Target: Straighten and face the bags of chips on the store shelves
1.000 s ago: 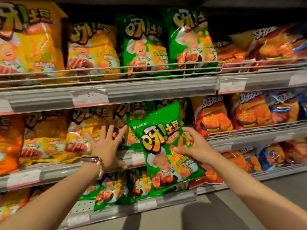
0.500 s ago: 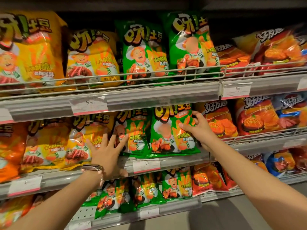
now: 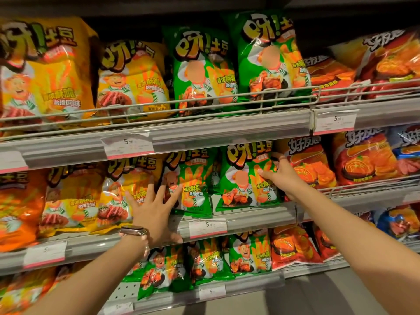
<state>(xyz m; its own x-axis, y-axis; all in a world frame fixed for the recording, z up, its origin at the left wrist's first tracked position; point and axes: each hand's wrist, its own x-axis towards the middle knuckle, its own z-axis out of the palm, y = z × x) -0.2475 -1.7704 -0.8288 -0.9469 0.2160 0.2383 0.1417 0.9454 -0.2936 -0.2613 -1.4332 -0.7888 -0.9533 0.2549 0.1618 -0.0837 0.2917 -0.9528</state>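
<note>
Faces on four green chip bags are blurred out; the price label print is too small to read — at nine o'clock, an orange bag is cropped.
</note>
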